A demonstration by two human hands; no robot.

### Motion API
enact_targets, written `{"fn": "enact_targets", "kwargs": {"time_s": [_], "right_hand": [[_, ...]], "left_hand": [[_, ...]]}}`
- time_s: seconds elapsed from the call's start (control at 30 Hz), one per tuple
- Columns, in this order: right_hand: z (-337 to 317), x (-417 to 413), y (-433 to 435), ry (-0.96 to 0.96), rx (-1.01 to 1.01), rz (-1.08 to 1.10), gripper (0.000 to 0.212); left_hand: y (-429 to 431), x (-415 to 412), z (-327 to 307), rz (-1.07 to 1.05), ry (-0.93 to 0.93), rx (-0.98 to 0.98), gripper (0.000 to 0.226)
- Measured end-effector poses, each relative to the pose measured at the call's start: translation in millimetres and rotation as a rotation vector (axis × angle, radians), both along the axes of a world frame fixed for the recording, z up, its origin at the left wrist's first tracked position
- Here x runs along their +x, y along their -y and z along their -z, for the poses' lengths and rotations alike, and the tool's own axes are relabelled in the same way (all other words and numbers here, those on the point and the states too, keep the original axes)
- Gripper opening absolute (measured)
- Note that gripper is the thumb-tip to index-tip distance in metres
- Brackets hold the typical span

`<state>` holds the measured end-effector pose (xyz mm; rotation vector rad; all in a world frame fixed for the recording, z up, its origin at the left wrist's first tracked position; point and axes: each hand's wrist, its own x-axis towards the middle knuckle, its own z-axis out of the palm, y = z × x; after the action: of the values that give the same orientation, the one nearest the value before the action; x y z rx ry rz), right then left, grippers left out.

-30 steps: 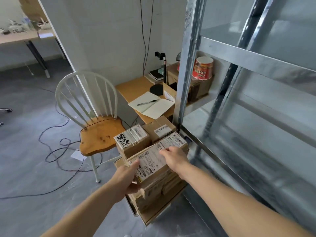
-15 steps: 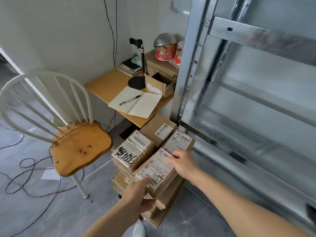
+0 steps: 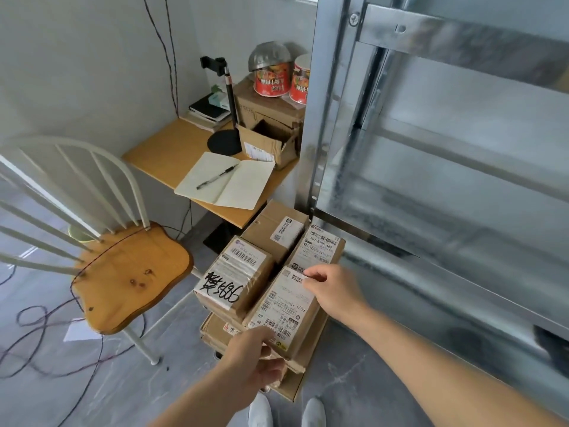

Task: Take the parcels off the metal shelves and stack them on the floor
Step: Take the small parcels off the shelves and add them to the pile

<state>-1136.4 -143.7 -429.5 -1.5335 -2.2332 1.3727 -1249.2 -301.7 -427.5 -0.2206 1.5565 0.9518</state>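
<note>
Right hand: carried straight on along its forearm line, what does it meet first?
Probably the brown cardboard parcel with black handwriting, lying just beyond the white-labelled cardboard parcel that the right hand pinches. Depth is unclear, so the hand might pass above it.

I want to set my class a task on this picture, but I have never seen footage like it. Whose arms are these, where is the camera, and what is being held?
There is no machine here. The arms belong to a person, and the single camera sits on that person's head, looking forward and down, so you see roughly what they see. The left hand grips the near end of a long labelled parcel, and the right hand pinches its far end. The parcel seems to rest on top of a stack of parcels on the grey floor, beside the metal shelves. To the left stand a wooden chair and a small desk with an open notebook and a pen.
</note>
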Motion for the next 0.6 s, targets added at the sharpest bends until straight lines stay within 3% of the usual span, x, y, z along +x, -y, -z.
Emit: {"fn": "enact_targets", "kwargs": {"time_s": [0.27, 0.43, 0.6], "right_hand": [[9.0, 5.8, -0.6, -0.097, -0.018, 0.117, 0.014], [18.5, 15.3, -2.4, -0.201, -0.015, 0.407, 0.011], [35.6, 15.4, -1.6, -0.251, -0.169, 0.724, 0.038]], "left_hand": [[10.0, -18.1, -22.6, 0.117, 0.003, -0.086, 0.024], [11.9, -58.7, -79.4, 0.592, -0.237, -0.025, 0.024], [-47.1, -121.1, -109.4, 0.275, -0.683, 0.278, 0.026]]}}
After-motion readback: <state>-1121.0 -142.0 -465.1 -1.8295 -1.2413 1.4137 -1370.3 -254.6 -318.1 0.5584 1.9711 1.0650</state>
